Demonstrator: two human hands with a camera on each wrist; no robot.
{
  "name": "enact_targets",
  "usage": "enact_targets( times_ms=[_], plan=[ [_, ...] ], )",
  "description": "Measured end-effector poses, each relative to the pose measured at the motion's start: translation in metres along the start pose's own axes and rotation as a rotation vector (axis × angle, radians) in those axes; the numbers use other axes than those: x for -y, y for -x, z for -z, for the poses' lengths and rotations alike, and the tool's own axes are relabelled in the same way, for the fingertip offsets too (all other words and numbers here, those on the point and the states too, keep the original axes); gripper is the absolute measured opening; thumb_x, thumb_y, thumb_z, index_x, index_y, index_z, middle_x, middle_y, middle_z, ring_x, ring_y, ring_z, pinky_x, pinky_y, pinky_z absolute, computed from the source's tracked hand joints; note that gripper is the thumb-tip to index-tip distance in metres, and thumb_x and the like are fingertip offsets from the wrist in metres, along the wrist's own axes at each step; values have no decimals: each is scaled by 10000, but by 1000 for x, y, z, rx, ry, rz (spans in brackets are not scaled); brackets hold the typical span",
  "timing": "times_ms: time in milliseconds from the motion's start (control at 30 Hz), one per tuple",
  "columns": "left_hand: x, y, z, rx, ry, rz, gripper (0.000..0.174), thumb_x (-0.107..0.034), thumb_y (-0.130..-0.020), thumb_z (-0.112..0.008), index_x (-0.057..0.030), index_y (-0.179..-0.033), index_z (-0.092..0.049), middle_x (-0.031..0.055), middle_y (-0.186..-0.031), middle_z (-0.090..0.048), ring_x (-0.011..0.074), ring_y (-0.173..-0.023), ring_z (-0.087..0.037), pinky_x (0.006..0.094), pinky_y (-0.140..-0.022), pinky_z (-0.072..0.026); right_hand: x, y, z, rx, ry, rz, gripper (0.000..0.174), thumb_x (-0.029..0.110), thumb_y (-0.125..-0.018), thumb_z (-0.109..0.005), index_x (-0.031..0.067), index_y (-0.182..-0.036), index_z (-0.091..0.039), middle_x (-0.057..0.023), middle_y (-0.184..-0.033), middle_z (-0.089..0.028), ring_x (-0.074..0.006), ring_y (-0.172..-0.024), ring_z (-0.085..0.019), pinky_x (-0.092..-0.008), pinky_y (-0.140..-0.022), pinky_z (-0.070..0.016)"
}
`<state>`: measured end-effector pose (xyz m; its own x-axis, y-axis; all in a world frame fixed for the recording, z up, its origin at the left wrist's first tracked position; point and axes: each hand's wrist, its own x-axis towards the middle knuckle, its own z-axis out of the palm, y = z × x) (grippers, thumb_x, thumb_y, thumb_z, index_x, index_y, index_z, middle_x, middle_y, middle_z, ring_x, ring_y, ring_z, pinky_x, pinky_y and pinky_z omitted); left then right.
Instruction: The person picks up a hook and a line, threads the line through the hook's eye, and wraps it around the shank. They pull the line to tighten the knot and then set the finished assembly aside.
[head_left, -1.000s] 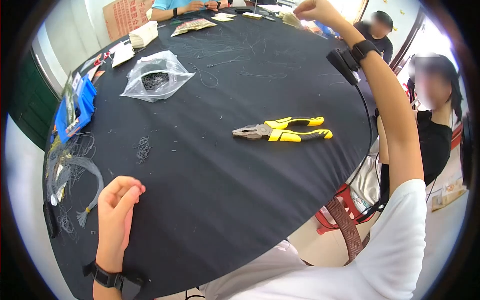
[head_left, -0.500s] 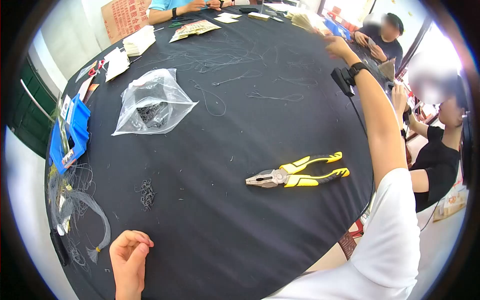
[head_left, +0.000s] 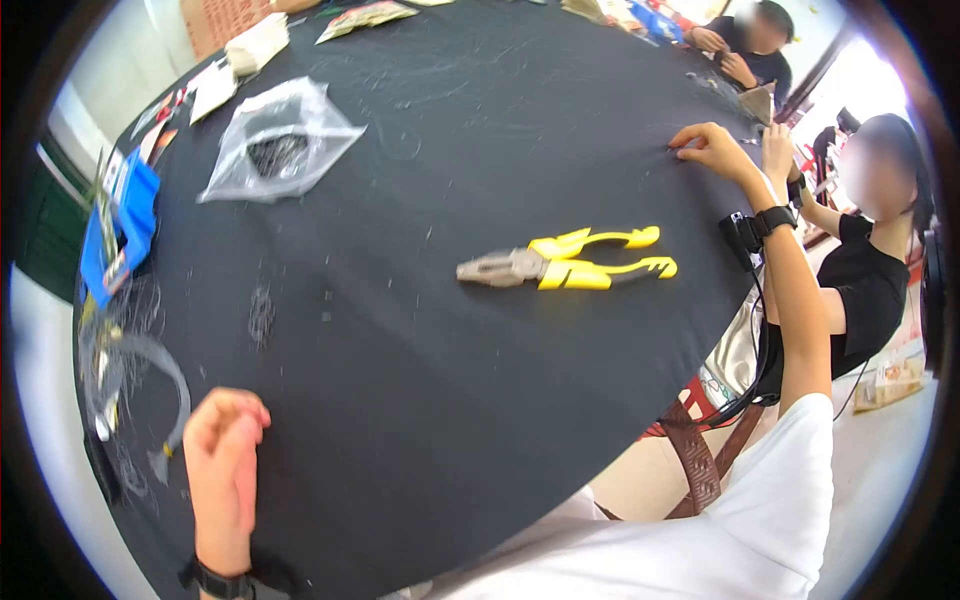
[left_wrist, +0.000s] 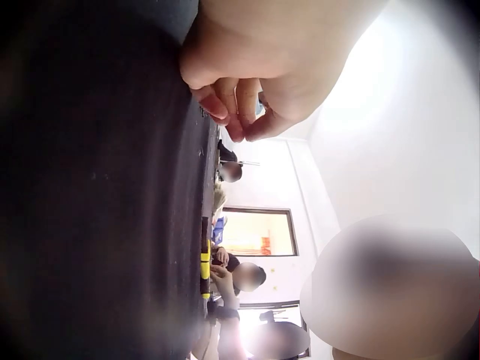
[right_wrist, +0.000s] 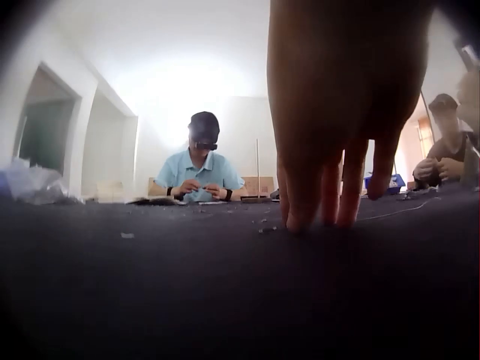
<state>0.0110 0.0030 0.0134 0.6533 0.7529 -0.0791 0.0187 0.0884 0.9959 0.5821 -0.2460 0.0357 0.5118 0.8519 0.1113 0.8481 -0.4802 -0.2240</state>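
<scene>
Pliers [head_left: 560, 271] lie on black cloth [head_left: 400, 400]; left hand [head_left: 228, 465] bunched, grip contents indeterminable; right hand's [head_left: 722, 155] fingers downward, slightly spread.

- Red Chinese characters, brown board [head_left: 225, 28], far left; too blurred to read.
- Colourful print, flat packet [head_left: 366, 19], far side, left of centre; illegible.

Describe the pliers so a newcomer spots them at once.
Find the big black table. On its right half, to the right of the clear bag and closer to the wearer, lie the pliers. Unlike anything near them, they have bright yellow-and-black handles spread in a V and a grey metal head pointing left.
</scene>
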Motion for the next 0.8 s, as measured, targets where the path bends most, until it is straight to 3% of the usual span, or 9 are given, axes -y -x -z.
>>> enact_targets(
  times_ms=[67,100,200,300,500,533,567,667,800],
  plan=[
    [4,1,4,-5,24,-9,109,-89,-800,-577,-6,-869,-563,45,-846,-543,108,-800,-488,220,-713,-355,10,1,-3,10,98,-65,188,126,-701,-638,31,-862,-649,-118,-812,-650,-217,-749,-615,-311,-686,-470],
    [6,1,6,16,39,-19,113,-92,-809,-578,-7,-883,-571,42,-862,-553,102,-821,-501,215,-720,-360,9,-2,-4,24,141,-27,159,132,-722,-611,57,-857,-647,-123,-839,-645,-275,-736,-618,-352,-663,-480],
    [0,1,6,134,-128,-21,120,-104,-824,-579,-10,-897,-587,33,-856,-585,89,-827,-519,209,-730,-373,13,-5,-13,-98,467,271,138,132,-730,-582,59,-843,-612,-135,-818,-629,-323,-713,-606,-391,-624,-479],
    [3,0,8,179,-109,-40,130,-113,-827,-589,-13,-909,-601,32,-867,-606,85,-837,-535,209,-734,-377,28,-9,-17,-32,645,284,122,132,-737,-557,61,-835,-569,-145,-781,-607,-340,-755,-592,-419,-645,-471],
    [3,2,6,192,-82,-50,113,-117,-825,-594,-30,-896,-608,23,-858,-607,70,-815,-529,198,-714,-368,54,-3,-11,-110,436,244,121,132,-735,-537,43,-816,-531,-151,-748,-584,-340,-704,-576,-397,-625,-471],
    [3,2,7,197,-72,-47,115,-120,-825,-596,-32,-897,-609,22,-858,-608,70,-819,-532,197,-715,-368,58,-7,-8,-173,358,257,112,126,-749,-540,40,-821,-529,-127,-735,-573,-282,-689,-575,-362,-616,-471],
    [2,1,9,208,-63,-29,124,-82,-818,-608,-9,-918,-613,44,-876,-626,105,-859,-572,232,-827,-425,65,-14,-1,-232,281,272,104,120,-763,-543,37,-825,-527,-103,-722,-561,-223,-674,-575,-327,-607,-471],
    [4,0,9,223,-81,-50,126,-96,-821,-607,-12,-915,-615,49,-879,-628,96,-836,-569,220,-780,-417,105,-41,22,-226,-166,386,108,133,-819,-530,33,-858,-522,-31,-701,-527,-94,-648,-536,-241,-574,-455],
    [6,-1,13,192,-7,-179,158,-127,-829,-601,-16,-942,-608,57,-902,-629,81,-832,-552,206,-712,-388,225,-45,44,-157,-84,537,127,151,-844,-487,41,-876,-540,8,-701,-529,-53,-614,-517,-189,-528,-413]
  ],
)
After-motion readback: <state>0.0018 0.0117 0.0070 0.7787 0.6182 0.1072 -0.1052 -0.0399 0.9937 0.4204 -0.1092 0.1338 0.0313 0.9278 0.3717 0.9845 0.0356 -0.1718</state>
